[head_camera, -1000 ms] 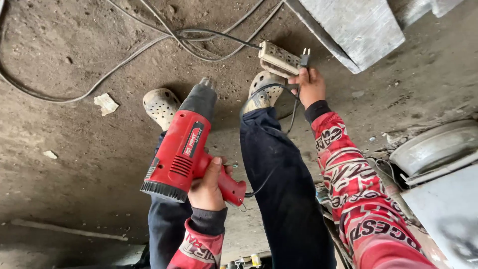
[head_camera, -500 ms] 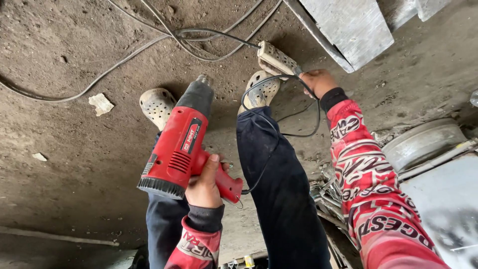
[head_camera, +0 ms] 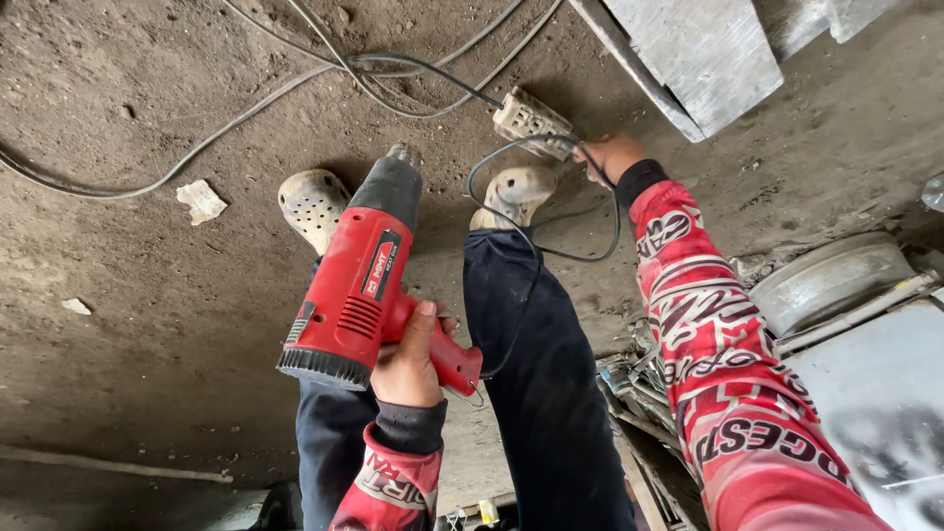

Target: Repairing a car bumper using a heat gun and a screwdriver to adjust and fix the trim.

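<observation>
Head view: left hand [head_camera: 408, 359] has its fingers wrapped around the red plastic heat gun [head_camera: 364, 285] near the knees; right hand [head_camera: 608, 157] pinches its black cord [head_camera: 536, 251] at the far grey socket block [head_camera: 531, 123]. Looped slack could snag the leg.

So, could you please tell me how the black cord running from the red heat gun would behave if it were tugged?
The black cord probably stays floppy: it hangs in loose loops between the red heat gun and the socket block. It looks thin, so likely light. A tug might drag the block, which lies loose on the dirt floor.
</observation>
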